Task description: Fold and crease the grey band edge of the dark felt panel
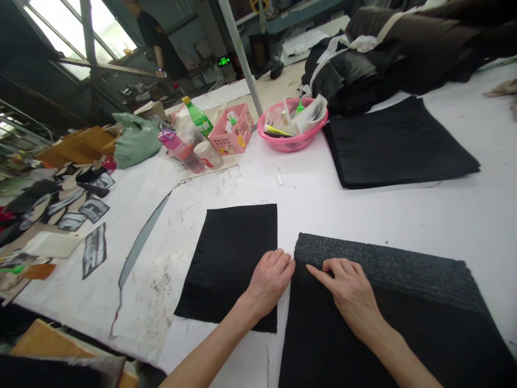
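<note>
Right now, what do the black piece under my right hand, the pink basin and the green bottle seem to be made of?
The black piece looks like matte fabric, given its rough-edged, speckled grey band. The pink basin seems smooth plastic, judging by its even colour and slight sheen. The green bottle looks glossy and tinted, probably plastic, though glass is possible.

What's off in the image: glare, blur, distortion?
All in the head view: window blown out white; small black panel shows little texture; picture's left edge smeared; post slants, camera tilt or lens unclear; left hand and right hand reasonably sharp.
</note>
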A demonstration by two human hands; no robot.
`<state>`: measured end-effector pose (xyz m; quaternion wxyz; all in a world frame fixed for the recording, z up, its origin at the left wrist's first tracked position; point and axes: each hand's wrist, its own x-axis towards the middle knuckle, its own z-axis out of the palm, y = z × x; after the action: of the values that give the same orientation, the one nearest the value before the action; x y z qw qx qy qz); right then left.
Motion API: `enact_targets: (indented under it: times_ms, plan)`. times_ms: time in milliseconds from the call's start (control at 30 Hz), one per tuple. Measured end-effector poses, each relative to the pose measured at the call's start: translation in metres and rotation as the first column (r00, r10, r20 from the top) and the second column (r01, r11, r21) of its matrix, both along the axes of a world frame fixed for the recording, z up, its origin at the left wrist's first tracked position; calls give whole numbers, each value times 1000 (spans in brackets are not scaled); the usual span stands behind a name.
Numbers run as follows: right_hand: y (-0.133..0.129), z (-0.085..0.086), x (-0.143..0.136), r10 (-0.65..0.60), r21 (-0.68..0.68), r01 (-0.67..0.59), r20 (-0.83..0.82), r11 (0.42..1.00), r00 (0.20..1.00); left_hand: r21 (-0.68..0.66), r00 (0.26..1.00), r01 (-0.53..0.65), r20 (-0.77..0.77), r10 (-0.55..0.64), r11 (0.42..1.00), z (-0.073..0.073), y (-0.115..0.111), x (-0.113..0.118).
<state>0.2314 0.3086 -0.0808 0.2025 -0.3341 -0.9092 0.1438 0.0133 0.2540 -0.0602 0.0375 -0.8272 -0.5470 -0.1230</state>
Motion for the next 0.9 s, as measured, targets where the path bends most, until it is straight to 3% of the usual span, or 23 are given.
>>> enact_targets:
  times_ms: [100, 267, 633, 900]
  plan:
    - [0, -1, -1, -3, 6, 3, 1, 1000, 1000, 42, 998, -57, 40, 56, 997, -3, -7, 16]
    - [0, 0, 0, 6, 5, -6, -26, 1000, 1000, -7, 995, -99, -34, 98, 995, -17, -19, 36]
    - [16, 3, 31, 128, 1, -128, -5, 992, 992, -94, 993, -111, -59, 106, 989, -16, -21, 30]
    - [13, 1, 31, 105, 32, -106, 33, 994, 994, -92, 988, -99, -129, 86, 991, -11, -19, 33]
